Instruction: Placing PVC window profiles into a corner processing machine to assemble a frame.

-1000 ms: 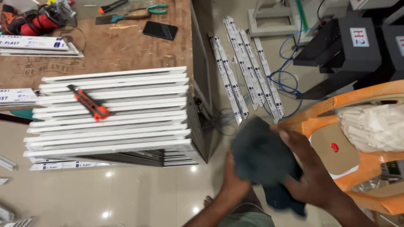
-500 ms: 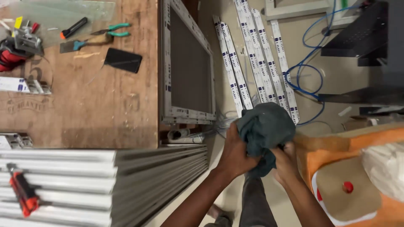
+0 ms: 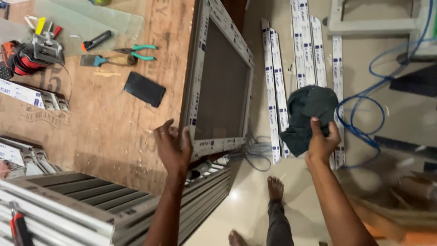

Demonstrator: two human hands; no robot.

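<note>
My left hand (image 3: 173, 146) grips the near corner of a grey window frame with a dark mesh panel (image 3: 221, 86), which leans at the edge of the wooden worktable (image 3: 109, 127). My right hand (image 3: 322, 142) is out to the right over the floor, closed on a crumpled dark grey-green cloth (image 3: 306, 116). The cloth hangs in the air, apart from the frame.
On the table lie a black phone (image 3: 144, 89), green-handled pliers (image 3: 139, 51), a scraper (image 3: 109, 60), a black marker (image 3: 96, 40) and a red power tool (image 3: 25, 57). White profile strips (image 3: 300, 68) and a blue cable (image 3: 364, 109) lie on the floor. Stacked grey profiles (image 3: 91, 205) sit near me.
My hands have parted. The left let go of the cloth and took hold of the frame's corner; the right keeps the cloth and moved right. The view shifted toward the table.
</note>
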